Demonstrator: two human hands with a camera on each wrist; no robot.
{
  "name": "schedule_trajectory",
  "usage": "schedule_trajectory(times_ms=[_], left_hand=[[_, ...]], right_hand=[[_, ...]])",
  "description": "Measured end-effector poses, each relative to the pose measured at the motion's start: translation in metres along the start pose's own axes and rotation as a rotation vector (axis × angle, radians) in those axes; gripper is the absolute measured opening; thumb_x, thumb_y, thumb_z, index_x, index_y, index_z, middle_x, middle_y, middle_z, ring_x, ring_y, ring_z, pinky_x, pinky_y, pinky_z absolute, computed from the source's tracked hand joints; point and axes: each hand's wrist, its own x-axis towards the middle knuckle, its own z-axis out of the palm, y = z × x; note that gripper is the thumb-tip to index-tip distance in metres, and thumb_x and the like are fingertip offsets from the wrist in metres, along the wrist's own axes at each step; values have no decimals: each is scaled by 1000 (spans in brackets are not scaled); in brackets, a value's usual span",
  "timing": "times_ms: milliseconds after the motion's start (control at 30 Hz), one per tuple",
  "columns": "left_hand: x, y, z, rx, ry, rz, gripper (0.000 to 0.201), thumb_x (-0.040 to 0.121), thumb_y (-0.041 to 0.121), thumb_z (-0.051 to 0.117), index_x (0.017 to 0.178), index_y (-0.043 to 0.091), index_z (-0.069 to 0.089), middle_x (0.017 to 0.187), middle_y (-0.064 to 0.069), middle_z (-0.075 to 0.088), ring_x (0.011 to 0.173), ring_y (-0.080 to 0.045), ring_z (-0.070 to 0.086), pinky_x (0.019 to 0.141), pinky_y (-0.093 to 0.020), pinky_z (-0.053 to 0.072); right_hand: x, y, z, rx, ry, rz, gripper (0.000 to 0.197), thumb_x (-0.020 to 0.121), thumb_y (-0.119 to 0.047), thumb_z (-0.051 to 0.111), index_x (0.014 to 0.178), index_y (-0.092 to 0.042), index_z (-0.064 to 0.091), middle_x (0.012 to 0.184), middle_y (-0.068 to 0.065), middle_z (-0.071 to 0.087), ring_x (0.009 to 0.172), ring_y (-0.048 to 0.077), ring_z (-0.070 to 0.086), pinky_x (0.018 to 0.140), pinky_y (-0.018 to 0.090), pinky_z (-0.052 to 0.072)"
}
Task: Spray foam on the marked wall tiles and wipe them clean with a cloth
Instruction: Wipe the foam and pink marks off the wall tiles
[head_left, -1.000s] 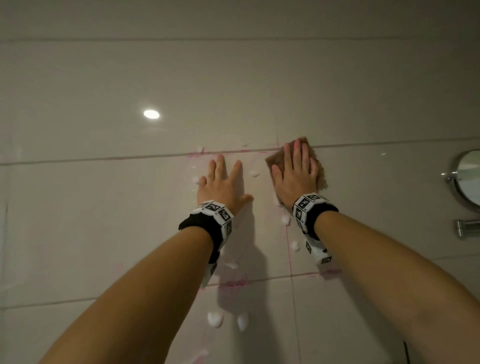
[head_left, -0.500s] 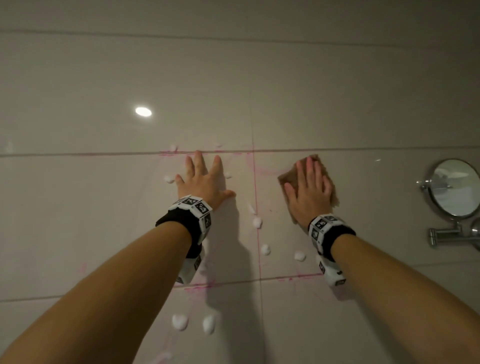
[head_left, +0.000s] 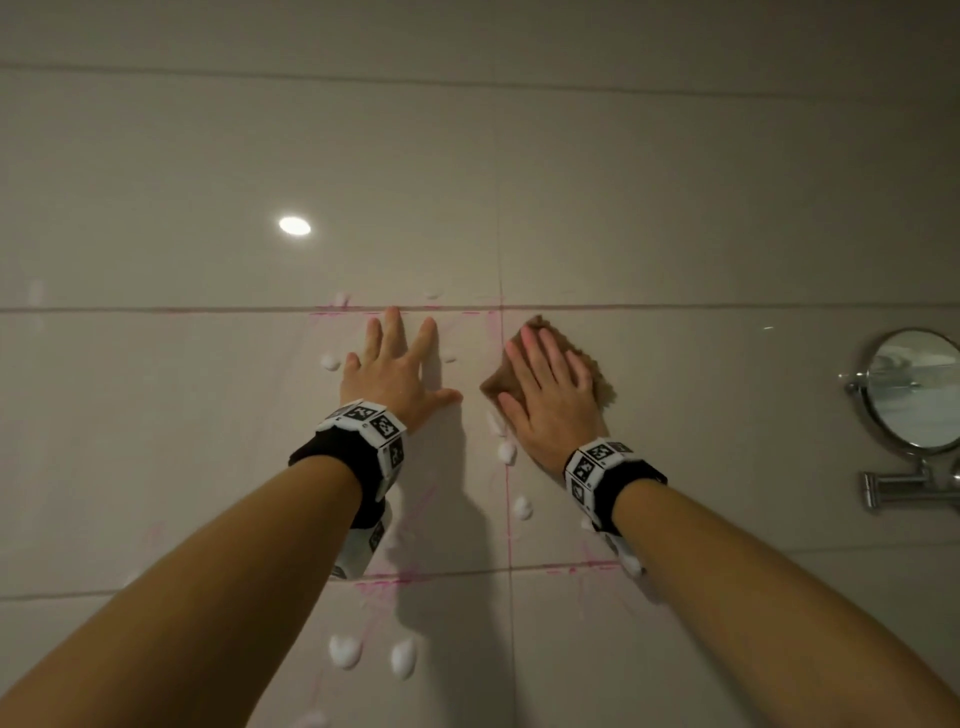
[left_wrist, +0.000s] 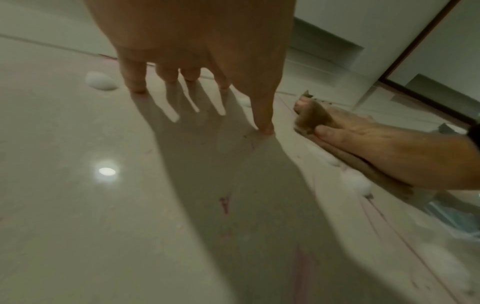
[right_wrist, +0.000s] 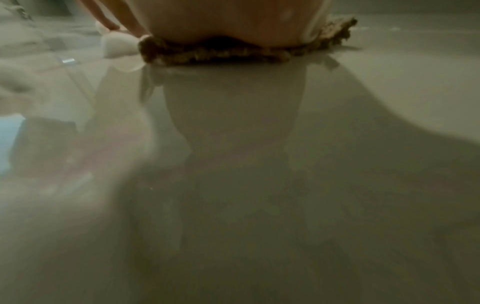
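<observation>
Pink lines (head_left: 506, 519) mark out glossy beige wall tiles (head_left: 457, 467) in the head view. White foam blobs (head_left: 344, 650) dot the marked area and hang below it. My right hand (head_left: 545, 387) presses a brown cloth (head_left: 602, 382) flat against the wall just right of the vertical pink line, fingers straight on top of it. In the left wrist view the cloth (left_wrist: 314, 117) sits under that hand, and the right wrist view shows its edge (right_wrist: 215, 53) beneath the palm. My left hand (head_left: 395, 364) lies flat on the marked tile, fingers spread, holding nothing.
A round chrome mirror (head_left: 914, 389) on a swing arm (head_left: 904, 491) juts from the wall at the right. A ceiling light reflects (head_left: 294, 226) on the tile above. More foam (head_left: 522, 506) clings near the vertical grout line.
The cloth under my right hand went down and right, then came back left toward the vertical pink line. My left hand stayed flat on the tile.
</observation>
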Motion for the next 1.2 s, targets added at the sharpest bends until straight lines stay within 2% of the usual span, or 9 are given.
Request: schedule_trajectory(times_ms=[133,300,433,533,633,800,933,1033,1200], left_hand=[[-5,-9,-3,14,-16,45,102,84,70,58,157,35,-4,164,-1,-22,152,-26,-12,122,-49,11],[-10,-14,-4,16,-24,63,102,85,66,60,157,35,-5,164,0,-20,152,-24,-11,122,-45,10],[-11,-21,-1,1,-3,75,104,85,64,62,158,32,-4,165,2,-19,153,-21,-10,122,-43,12],[-15,-29,-1,-5,-13,74,107,85,62,63,158,27,-6,165,4,-19,153,-19,-10,123,-44,15],[-21,-39,-4,45,-11,57,110,84,63,64,158,23,-7,165,-4,-19,153,-25,-11,123,-45,13],[-28,-61,-20,79,-1,-125,128,73,71,70,156,16,-11,159,-24,-25,148,-44,-18,120,-52,3],[-26,-87,-26,-12,-15,-247,142,65,75,72,154,5,-13,159,-27,-21,148,-43,-15,122,-51,5],[-27,-102,-21,-40,3,-229,144,64,76,72,154,4,-13,161,-24,-20,150,-39,-14,122,-49,5],[-29,-121,-21,-64,20,-136,136,69,72,71,155,9,-13,163,-17,-20,151,-32,-14,123,-44,6]], right_hand=[[-2,9,-2,-18,-23,91,69,102,-52,20,160,-15,21,169,8,15,155,27,14,120,46,10],[60,-14,-15,80,-4,191,68,103,-50,16,162,-17,13,170,7,7,157,23,5,123,45,5],[71,-39,-15,63,23,82,66,103,-49,25,160,-15,25,168,7,19,155,26,16,121,48,15],[45,-43,-6,40,11,-43,65,102,-49,29,157,-16,30,166,7,25,153,26,22,119,47,17],[20,-32,-5,9,-47,-83,67,101,-52,27,157,-16,31,166,8,25,152,27,24,119,47,17],[46,-24,-15,61,-105,136,70,104,-52,19,162,-17,6,170,7,-3,157,24,-2,123,47,1],[82,-58,-21,91,-67,284,69,105,-49,21,162,-14,6,170,8,-4,157,27,-4,123,47,1],[100,-86,-24,88,-66,241,69,106,-48,27,162,-15,4,170,7,-5,157,25,-5,123,46,0],[114,-130,-25,85,-119,37,68,106,-50,22,162,-19,0,170,4,-9,156,22,-8,123,44,-5]])
